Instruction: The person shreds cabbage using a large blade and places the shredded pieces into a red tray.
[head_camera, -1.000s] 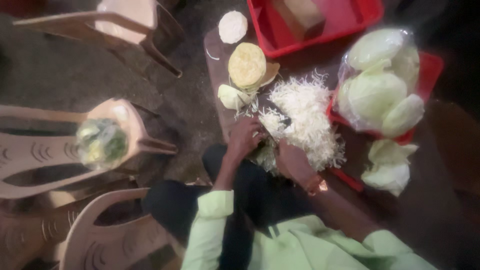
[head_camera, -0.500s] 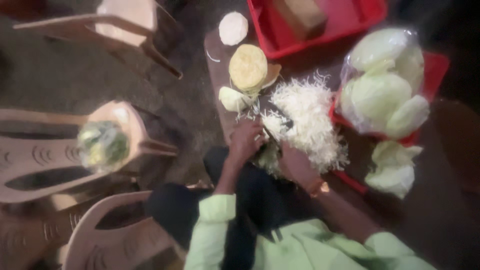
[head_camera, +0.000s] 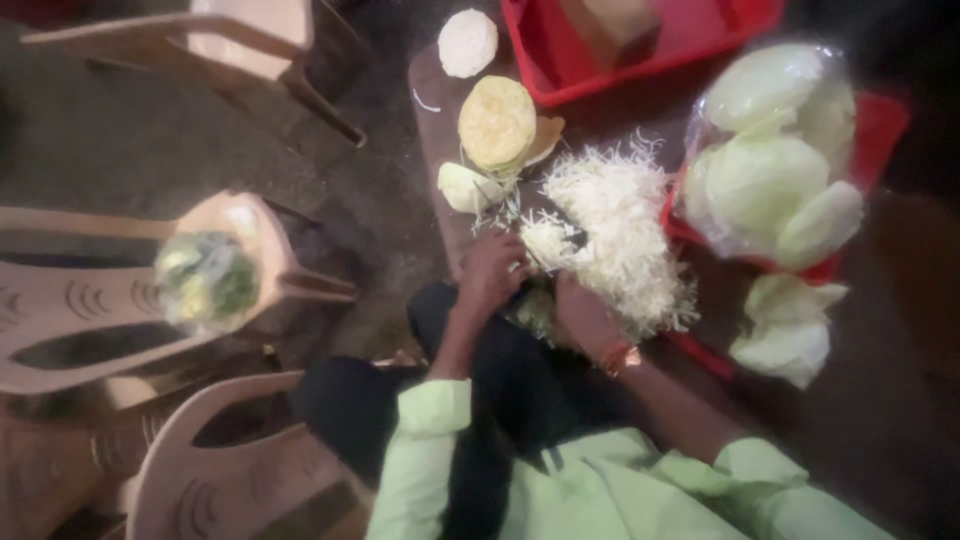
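Pale green sleeves come in from the bottom of the view, so starting closest: the left hand (head_camera: 492, 275) is curled down over the near edge of a heap of white shredded cabbage (head_camera: 615, 235), fingers bunched on a small clump of it. The right hand (head_camera: 583, 318), with an orange band at the wrist, sits just beside it, closed around something dark. Could be a knife handle, but it's too blurry to say. So both grips look closed, left on the shreds, right on that dark thing.

The shreds lie on a dark brown wooden counter (head_camera: 432, 110), touching both hands and spreading away from them. I'd guess this stuff is light, limp and loose, so pinching won't hold much; better to press it down from above or scoop from underneath.

Further out sits a cut yellowish cabbage half (head_camera: 497, 122), a small pale wedge (head_camera: 462, 186), then a round white piece (head_camera: 468, 42). Off to the right, a clear bag of pale green cabbage heads (head_camera: 770, 160) rests in a red plastic tray (head_camera: 880, 120).
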